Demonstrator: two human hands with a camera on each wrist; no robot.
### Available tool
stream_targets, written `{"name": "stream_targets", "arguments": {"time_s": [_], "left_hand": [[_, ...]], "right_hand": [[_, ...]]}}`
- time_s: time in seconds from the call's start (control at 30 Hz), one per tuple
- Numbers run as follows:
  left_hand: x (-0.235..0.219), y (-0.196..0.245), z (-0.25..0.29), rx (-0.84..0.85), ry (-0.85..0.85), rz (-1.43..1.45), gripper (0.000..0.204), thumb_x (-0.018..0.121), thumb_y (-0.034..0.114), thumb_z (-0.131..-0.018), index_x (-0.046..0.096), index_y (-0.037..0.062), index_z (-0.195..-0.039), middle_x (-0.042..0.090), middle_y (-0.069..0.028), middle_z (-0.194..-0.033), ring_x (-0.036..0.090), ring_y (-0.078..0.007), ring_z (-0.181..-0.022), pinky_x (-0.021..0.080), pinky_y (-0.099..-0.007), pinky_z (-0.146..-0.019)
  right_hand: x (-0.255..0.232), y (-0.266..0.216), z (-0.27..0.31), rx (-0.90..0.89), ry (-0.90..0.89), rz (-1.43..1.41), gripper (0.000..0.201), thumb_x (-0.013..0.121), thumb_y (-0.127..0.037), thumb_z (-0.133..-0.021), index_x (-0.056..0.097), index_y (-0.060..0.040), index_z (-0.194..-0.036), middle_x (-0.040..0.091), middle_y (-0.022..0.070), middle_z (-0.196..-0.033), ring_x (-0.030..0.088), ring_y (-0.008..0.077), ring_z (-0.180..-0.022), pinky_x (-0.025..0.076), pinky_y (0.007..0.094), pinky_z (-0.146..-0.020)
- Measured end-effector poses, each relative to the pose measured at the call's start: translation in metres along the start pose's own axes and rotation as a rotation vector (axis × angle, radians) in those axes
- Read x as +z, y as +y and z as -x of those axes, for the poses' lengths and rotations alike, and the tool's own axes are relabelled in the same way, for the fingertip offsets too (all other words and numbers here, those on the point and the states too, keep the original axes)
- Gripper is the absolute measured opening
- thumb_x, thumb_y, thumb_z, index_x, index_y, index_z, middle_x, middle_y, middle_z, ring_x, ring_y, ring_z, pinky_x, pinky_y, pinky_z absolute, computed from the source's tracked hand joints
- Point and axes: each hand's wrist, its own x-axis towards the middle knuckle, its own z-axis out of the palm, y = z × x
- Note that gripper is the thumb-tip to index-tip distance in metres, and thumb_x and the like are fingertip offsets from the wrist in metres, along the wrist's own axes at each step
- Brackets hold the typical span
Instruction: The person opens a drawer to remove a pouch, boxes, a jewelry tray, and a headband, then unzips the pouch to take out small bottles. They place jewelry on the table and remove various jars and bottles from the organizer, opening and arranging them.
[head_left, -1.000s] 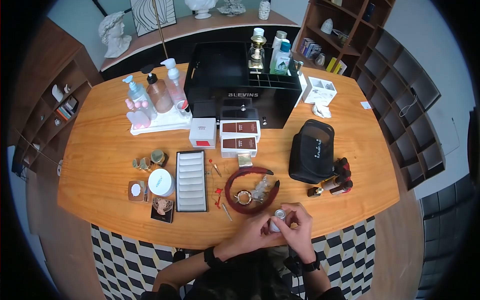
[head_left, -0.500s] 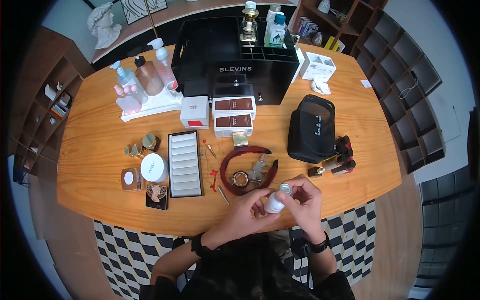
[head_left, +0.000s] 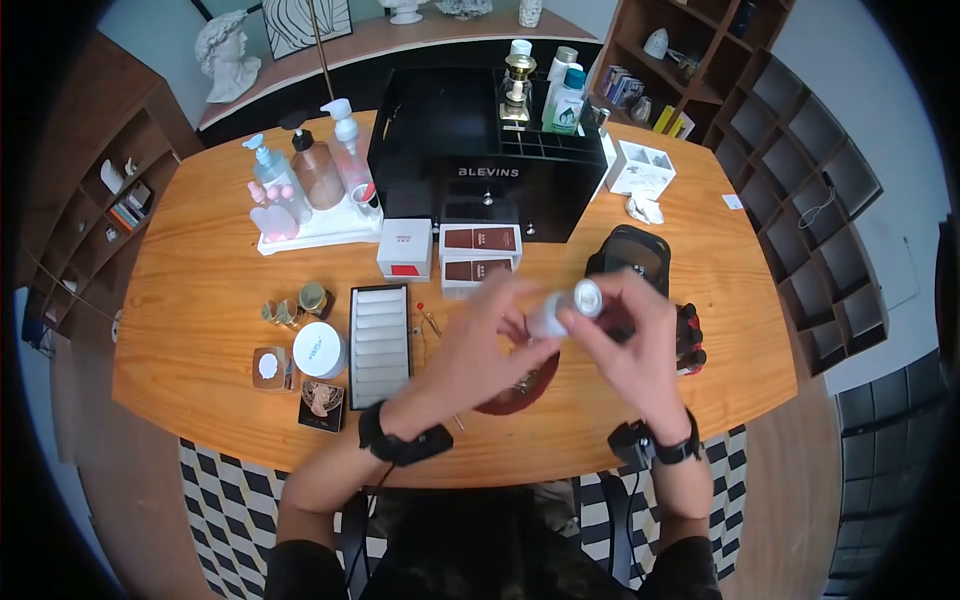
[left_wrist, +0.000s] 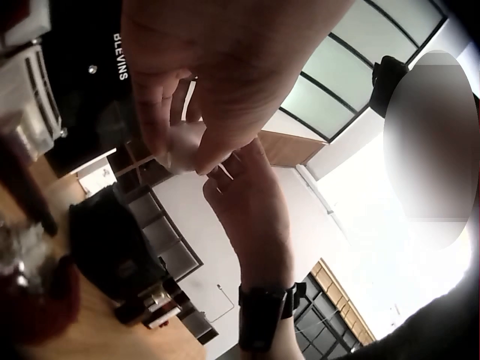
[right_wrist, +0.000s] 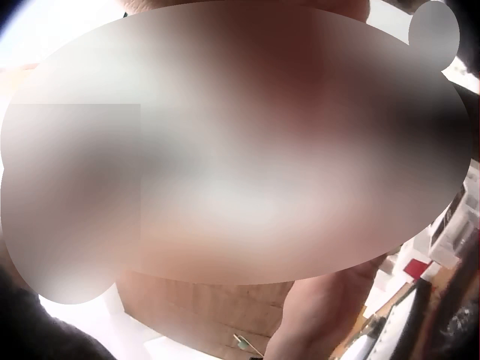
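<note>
In the head view both hands meet over a dark red headband, most of it hidden behind them. Between them is a small white bottle, blurred, with its round pale end facing up. My left hand grips the bottle's body from the left. The right hand pinches around the round end, thumb in front. From the left wrist, the bottle shows between curled left fingers, the right hand close behind it. The right wrist view is mostly blurred out.
A black organizer stands at the back behind boxes. A black mesh bag sits beyond the right hand, small dark bottles beside it. Left are a ring tray, a white jar and pump bottles.
Both hands have risen from the table's front edge and moved farther over it, carrying the white bottle. They now cover much of the headband and part of the black bag.
</note>
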Motion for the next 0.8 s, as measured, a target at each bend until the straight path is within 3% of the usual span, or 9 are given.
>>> {"name": "stream_targets", "arguments": {"time_s": [0.13, 0.23, 0.33, 0.4, 0.43, 0.6, 0.67, 0.7, 0.8], "left_hand": [[-0.023, 0.004, -0.070, 0.211, 0.095, -0.104, 0.033, 0.084, 0.009, -0.088, 0.062, 0.0023, -0.111, 0.062, -0.0102, -0.108, 0.074, -0.0226, -0.087, 0.060, -0.0339, -0.074], [-0.041, 0.007, -0.118, 0.335, 0.121, -0.166, 0.022, 0.080, 0.002, -0.089, 0.068, 0.0023, -0.107, 0.062, -0.0081, -0.116, 0.071, -0.0182, -0.090, 0.060, -0.0308, -0.075], [-0.054, 0.014, -0.153, 0.451, 0.170, -0.527, 0.020, 0.073, 0.006, -0.091, 0.078, 0.0065, -0.110, 0.062, -0.0076, -0.096, 0.066, -0.0200, -0.076, 0.053, -0.0348, -0.064], [-0.060, 0.013, -0.170, 0.392, 0.075, -0.613, 0.036, 0.066, 0.009, -0.090, 0.080, 0.0129, -0.123, 0.057, -0.0083, -0.072, 0.056, -0.0241, -0.062, 0.045, -0.0392, -0.059], [-0.062, 0.021, -0.175, 0.198, -0.015, -0.662, 0.048, 0.063, 0.009, -0.088, 0.076, 0.0147, -0.134, 0.060, -0.0113, -0.064, 0.061, -0.0287, -0.059, 0.051, -0.0400, -0.063], [-0.066, -0.009, -0.202, 0.111, -0.114, -0.676, 0.061, 0.063, 0.010, -0.087, 0.065, 0.0126, -0.148, 0.074, -0.0189, -0.079, 0.074, -0.0356, -0.074, 0.059, -0.0432, -0.076], [-0.064, -0.010, -0.204, 0.116, -0.220, -0.682, 0.069, 0.064, 0.011, -0.087, 0.057, 0.0141, -0.156, 0.073, -0.0186, -0.077, 0.073, -0.0337, -0.072, 0.059, -0.0430, -0.077], [-0.066, -0.011, -0.207, -0.058, -0.349, -0.569, 0.077, 0.063, 0.013, -0.090, 0.045, 0.0158, -0.165, 0.072, -0.0154, -0.074, 0.070, -0.0272, -0.062, 0.058, -0.0406, -0.066], [-0.067, 0.012, -0.204, -0.253, -0.440, -0.528, 0.082, 0.062, 0.014, -0.092, 0.035, 0.0152, -0.169, 0.070, -0.0109, -0.071, 0.064, -0.0199, -0.052, 0.055, -0.0362, -0.054]], "right_hand": [[-0.002, 0.011, -0.067, -0.070, 0.114, -0.069, 0.029, 0.087, -0.018, -0.090, 0.075, 0.0018, -0.107, 0.072, 0.0080, -0.085, 0.067, 0.0108, -0.076, 0.053, 0.0274, -0.065], [-0.010, 0.002, -0.119, -0.075, 0.189, 0.064, 0.036, 0.085, -0.028, -0.093, 0.076, 0.0034, -0.109, 0.077, 0.0089, -0.086, 0.071, 0.0122, -0.080, 0.055, 0.0296, -0.069], [-0.005, 0.013, -0.164, -0.182, 0.291, 0.074, 0.038, 0.085, -0.031, -0.093, 0.076, 0.0028, -0.109, 0.078, 0.0111, -0.087, 0.076, 0.0177, -0.081, 0.057, 0.0314, -0.072], [-0.003, 0.026, -0.183, -0.170, 0.309, 0.111, 0.039, 0.085, -0.032, -0.093, 0.076, 0.0025, -0.108, 0.079, 0.0120, -0.088, 0.077, 0.0201, -0.082, 0.058, 0.0332, -0.072], [-0.001, 0.032, -0.191, -0.158, 0.321, 0.145, 0.040, 0.084, -0.033, -0.092, 0.076, 0.0022, -0.108, 0.079, 0.0128, -0.089, 0.078, 0.0225, -0.083, 0.058, 0.0351, -0.073], [0.015, 0.062, -0.222, -0.155, 0.322, 0.308, 0.042, 0.083, -0.040, -0.091, 0.078, -0.0014, -0.109, 0.080, 0.0147, -0.092, 0.078, 0.0299, -0.083, 0.059, 0.0408, -0.075], [0.021, 0.063, -0.227, -0.068, 0.270, 0.356, 0.044, 0.082, -0.043, -0.092, 0.079, -0.0025, -0.110, 0.080, 0.0145, -0.093, 0.078, 0.0315, -0.084, 0.059, 0.0415, -0.076], [0.022, 0.065, -0.228, -0.059, 0.259, 0.396, 0.045, 0.081, -0.045, -0.092, 0.079, -0.0029, -0.109, 0.081, 0.0143, -0.092, 0.078, 0.0342, -0.086, 0.059, 0.0437, -0.076], [0.029, 0.071, -0.234, -0.054, 0.249, 0.447, 0.045, 0.081, -0.045, -0.091, 0.080, -0.0030, -0.107, 0.080, 0.0149, -0.091, 0.078, 0.0363, -0.087, 0.059, 0.0457, -0.077]]}}
